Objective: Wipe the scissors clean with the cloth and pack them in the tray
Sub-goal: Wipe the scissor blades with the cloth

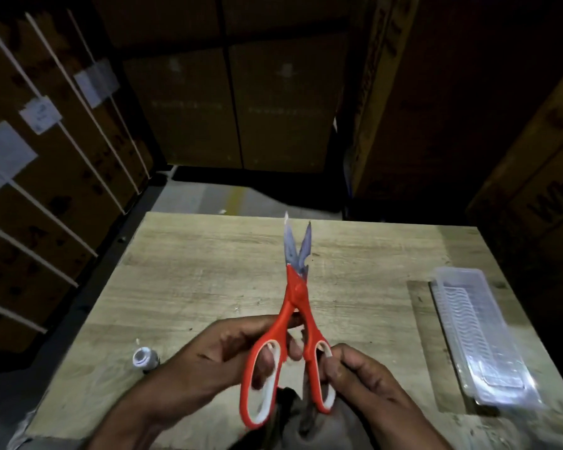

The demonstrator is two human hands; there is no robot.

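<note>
A: Starting at our fingers: what are they doing?

B: Our left hand [215,358] has its fingers [267,355] threaded through the larger loop of the scissors [294,323] and curled around the red handle, closed on it. Our right hand [368,381] pinches the smaller loop, thumb and fingertips [330,368] pressed against its outer edge. So both hands are gripping the scissors; neither is free.

A: And where do the scissors sit against those fingers?

B: They are up off the tabletop [192,271], handles in our hands, blades running away from us toward twelve o'clock. The blades stand slightly parted in a narrow V; they look blurred, so we cannot judge how clean they are.

A: Where is the cloth?

B: Something dark and crumpled lies just below the handles at six o'clock, likely the cloth [290,404]. It is not touching the blades.

A: The tray?

B: The clear plastic tray [481,332] lies at three o'clock, well apart from the scissors, with nothing in it that we can see.

A: How far along are we, then?

B: Early or midway, we judge. Packing is not yet done, and whether wiping is finished we cannot tell. A small spool-like thing [145,358] sits at nine o'clock, untouched.
</note>
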